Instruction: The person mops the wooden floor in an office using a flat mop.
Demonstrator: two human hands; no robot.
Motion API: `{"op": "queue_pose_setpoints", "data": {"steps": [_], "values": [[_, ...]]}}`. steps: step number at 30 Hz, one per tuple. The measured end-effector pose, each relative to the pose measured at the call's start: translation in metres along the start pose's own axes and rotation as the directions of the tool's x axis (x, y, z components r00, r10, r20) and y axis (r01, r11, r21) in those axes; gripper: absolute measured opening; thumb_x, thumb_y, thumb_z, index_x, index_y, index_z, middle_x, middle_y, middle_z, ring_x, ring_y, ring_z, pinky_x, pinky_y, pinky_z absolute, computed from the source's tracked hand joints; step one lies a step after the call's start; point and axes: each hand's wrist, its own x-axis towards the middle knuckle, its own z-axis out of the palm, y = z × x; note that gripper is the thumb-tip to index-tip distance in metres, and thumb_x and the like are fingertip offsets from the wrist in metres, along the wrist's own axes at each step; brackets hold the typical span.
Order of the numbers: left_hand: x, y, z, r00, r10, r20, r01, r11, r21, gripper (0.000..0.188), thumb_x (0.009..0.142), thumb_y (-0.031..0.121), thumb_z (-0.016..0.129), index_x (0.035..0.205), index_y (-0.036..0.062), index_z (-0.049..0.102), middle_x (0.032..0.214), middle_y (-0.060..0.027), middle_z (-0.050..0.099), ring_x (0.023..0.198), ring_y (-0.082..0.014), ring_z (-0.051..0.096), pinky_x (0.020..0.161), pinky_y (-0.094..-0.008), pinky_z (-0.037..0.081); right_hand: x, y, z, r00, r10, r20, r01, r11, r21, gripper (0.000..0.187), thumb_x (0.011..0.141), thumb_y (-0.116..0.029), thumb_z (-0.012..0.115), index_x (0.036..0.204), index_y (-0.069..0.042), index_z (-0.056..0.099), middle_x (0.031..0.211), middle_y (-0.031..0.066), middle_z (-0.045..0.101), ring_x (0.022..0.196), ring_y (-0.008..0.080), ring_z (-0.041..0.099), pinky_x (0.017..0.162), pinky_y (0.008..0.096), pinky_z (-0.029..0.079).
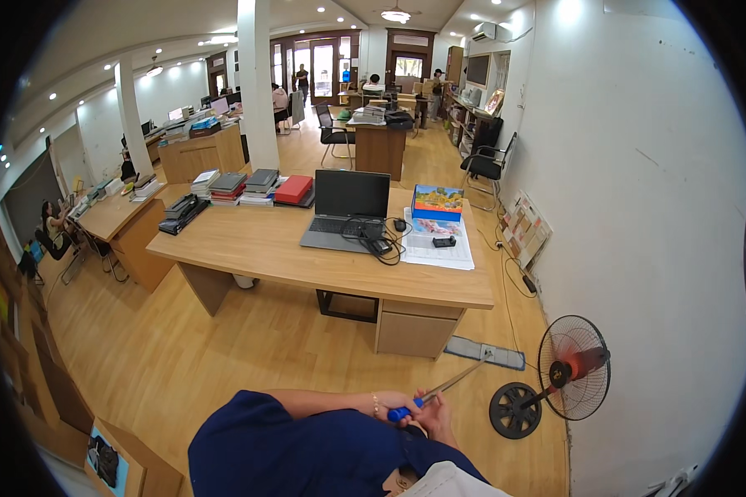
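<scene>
A flat mop slants away from me, its blue grip and pale pole point(449, 383) running toward the right. My left hand point(399, 403), with a bracelet at the wrist, is closed around the handle by the blue grip. Just to the right, my right hand point(438, 416) is closed on the same handle a little farther along. The wide grey-blue mop head point(464, 349) lies flat on the wooden floor, beside the desk's drawer unit point(417, 330) and left of the fan.
A standing fan point(574, 367) is close on the right, by the white wall. On the desk point(265, 240) ahead are an open laptop point(350, 199), cables, a colourful box point(438, 202), papers and folders. A cord point(510, 302) runs along the floor. Several people are farther back.
</scene>
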Motion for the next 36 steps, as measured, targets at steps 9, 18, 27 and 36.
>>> {"op": "queue_pose_setpoints", "data": {"steps": [9, 18, 27, 36], "values": [[-0.023, -0.013, -0.043, 0.975, 0.184, -0.128, -0.098, 0.864, 0.494, 0.029, 0.08, 0.009, 0.064, 0.107, 0.0129, 0.055, 0.061, -0.0002, 0.051, 0.044, -0.0076, 0.047, 0.037, -0.0188, 0.039, 0.084, 0.032, -0.043, 0.978, 0.188, -0.09, -0.18, 0.98, 0.085, 0.027, 0.091, -0.027, 0.046, 0.089, -0.004, 0.059, 0.086, 0.0099, 0.064, 0.085, 0.0252, 0.06, 0.074, 0.0386, 0.048], [0.077, 0.002, -0.015, 0.998, 0.054, -0.031, -0.049, 0.987, 0.154, 0.04, 0.08, 0.004, 0.06, 0.113, 0.0198, 0.043, 0.056, 0.0025, 0.044, 0.042, -0.0047, 0.043, 0.035, -0.0192, 0.036, 0.087, -0.044, -0.095, 0.973, 0.014, -0.229, -0.013, 1.0, 0.008, 0.019, 0.089, -0.022, 0.05, 0.085, -0.005, 0.058, 0.075, 0.0077, 0.063, 0.073, 0.0229, 0.059, 0.064, 0.0362, 0.047], [0.138, 0.013, 0.093, 0.966, 0.247, -0.073, -0.154, 0.78, 0.607, 0.036, 0.075, 0.017, 0.064, 0.106, 0.0165, 0.046, 0.066, -0.0068, 0.051, 0.044, -0.0175, 0.051, 0.038, -0.0268, 0.043, 0.041, -0.143, -0.151, 0.895, -0.118, -0.43, 0.066, 0.989, -0.134, 0.016, 0.088, -0.022, 0.054, 0.084, -0.006, 0.058, 0.074, 0.0077, 0.062, 0.069, 0.0225, 0.06, 0.059, 0.0352, 0.05], [0.061, 0.065, 0.175, 0.07, 0.563, 0.823, -0.559, -0.661, 0.5, 0.026, 0.064, 0.02, 0.064, 0.089, 0.0122, 0.062, 0.079, -0.0184, 0.057, 0.071, -0.0373, 0.056, 0.069, -0.0429, 0.046, -0.053, -0.173, -0.057, 0.879, -0.446, -0.168, 0.376, 0.866, -0.331, 0.025, 0.089, -0.028, 0.056, 0.076, -0.006, 0.058, 0.067, 0.0063, 0.06, 0.055, 0.0176, 0.056, 0.05, 0.0285, 0.047]]}}
